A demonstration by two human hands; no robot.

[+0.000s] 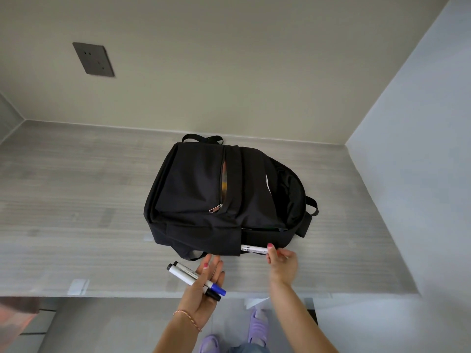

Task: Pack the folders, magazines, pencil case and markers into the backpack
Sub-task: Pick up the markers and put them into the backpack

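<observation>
"While the left hand [204, 289] lay flat in front of the backpack [224, 194], what sat on it?"

"Two markers [195, 277]. Just past it, the right hand [281, 263] pinched a third marker [254, 249], its tip in the backpack's side pocket."

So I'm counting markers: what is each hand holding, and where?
Right hand pinches one marker by its end at the backpack's side pocket. Left hand holds two markers across its palm.
</observation>
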